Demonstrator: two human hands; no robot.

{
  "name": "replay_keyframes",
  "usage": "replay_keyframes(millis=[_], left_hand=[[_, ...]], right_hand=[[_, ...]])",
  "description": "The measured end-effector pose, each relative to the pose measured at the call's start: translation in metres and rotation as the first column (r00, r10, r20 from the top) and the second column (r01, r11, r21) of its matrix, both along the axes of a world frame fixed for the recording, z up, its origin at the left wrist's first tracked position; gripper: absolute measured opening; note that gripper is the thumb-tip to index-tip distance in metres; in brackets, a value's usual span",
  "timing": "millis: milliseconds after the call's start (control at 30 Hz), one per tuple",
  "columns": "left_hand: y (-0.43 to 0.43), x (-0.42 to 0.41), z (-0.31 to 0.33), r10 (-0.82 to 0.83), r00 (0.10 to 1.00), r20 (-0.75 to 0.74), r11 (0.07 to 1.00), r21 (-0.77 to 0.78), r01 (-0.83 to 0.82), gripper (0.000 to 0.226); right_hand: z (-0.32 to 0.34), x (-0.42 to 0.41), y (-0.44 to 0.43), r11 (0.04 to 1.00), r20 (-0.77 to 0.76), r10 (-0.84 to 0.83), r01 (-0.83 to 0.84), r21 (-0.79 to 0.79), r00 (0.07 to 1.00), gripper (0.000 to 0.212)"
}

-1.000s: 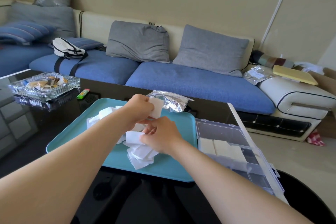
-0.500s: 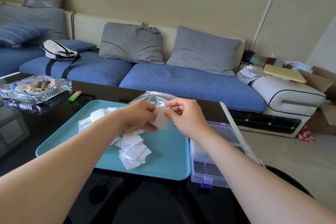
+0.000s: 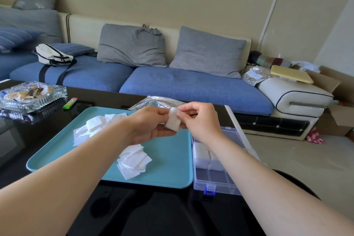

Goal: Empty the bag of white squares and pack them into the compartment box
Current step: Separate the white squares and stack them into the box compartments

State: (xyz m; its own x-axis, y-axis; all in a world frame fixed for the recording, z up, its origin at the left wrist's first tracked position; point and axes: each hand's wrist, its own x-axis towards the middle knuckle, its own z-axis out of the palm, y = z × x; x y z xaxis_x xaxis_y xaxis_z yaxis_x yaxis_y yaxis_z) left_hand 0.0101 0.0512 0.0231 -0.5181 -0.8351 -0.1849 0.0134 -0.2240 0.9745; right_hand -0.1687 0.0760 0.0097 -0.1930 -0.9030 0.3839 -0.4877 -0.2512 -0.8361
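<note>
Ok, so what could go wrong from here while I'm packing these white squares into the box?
The stack of squares is pinched between left hand and right hand above the tray, so it could fan out or drop. The right forearm crosses over the compartment box and might nudge it. Loose squares near the tray's front edge could slide off.

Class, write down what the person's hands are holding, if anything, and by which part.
Both hands hold one small stack of white squares: the left hand grips its left side, and the right hand pinches its top right edge.
</note>
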Motion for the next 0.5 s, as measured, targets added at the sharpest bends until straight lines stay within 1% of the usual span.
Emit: replay_keyframes(millis=[100,167,200,267,333,400,433,500], left_hand=[[0.0,-0.002,0.0,0.001,0.999,-0.042,1.0,0.007,0.0,0.033],[0.0,0.0,-0.001,-0.023,0.999,-0.046,1.0,-0.019,0.022,0.03],[0.0,0.0,-0.002,-0.04,0.999,-0.028,0.998,-0.056,0.039,0.028],[-0.001,0.001,-0.005,-0.045,0.999,0.022,0.991,-0.128,0.047,0.026],[-0.002,0.0,-0.008,0.001,0.996,0.085,0.985,-0.173,0.013,0.03],[-0.002,-0.002,-0.01,0.06,0.988,0.142,0.977,-0.213,-0.029,0.031],[-0.002,-0.003,-0.012,0.08,0.983,0.163,0.972,-0.23,-0.041,0.031],[0.0,-0.005,-0.014,0.109,0.976,0.19,0.962,-0.268,-0.056,0.031]], right_hand=[[0.001,-0.001,0.001,0.999,0.009,-0.014,0.015,-0.029,1.0,0.008],[0.001,-0.002,0.001,0.997,-0.044,-0.025,0.022,-0.071,0.999,0.006],[0.0,-0.002,0.001,0.994,-0.093,-0.034,0.025,-0.103,0.995,0.006],[-0.002,-0.003,0.001,0.99,-0.161,-0.043,0.021,-0.137,0.986,0.014],[-0.003,-0.003,0.002,0.992,-0.224,-0.003,-0.025,-0.123,0.974,0.018],[-0.004,-0.003,0.004,0.989,-0.332,0.057,-0.098,-0.109,0.942,0.018],[-0.005,-0.003,0.005,0.988,-0.36,0.075,-0.118,-0.1,0.93,0.019],[-0.004,-0.004,0.006,0.989,-0.356,0.094,-0.127,-0.07,0.93,0.021]])
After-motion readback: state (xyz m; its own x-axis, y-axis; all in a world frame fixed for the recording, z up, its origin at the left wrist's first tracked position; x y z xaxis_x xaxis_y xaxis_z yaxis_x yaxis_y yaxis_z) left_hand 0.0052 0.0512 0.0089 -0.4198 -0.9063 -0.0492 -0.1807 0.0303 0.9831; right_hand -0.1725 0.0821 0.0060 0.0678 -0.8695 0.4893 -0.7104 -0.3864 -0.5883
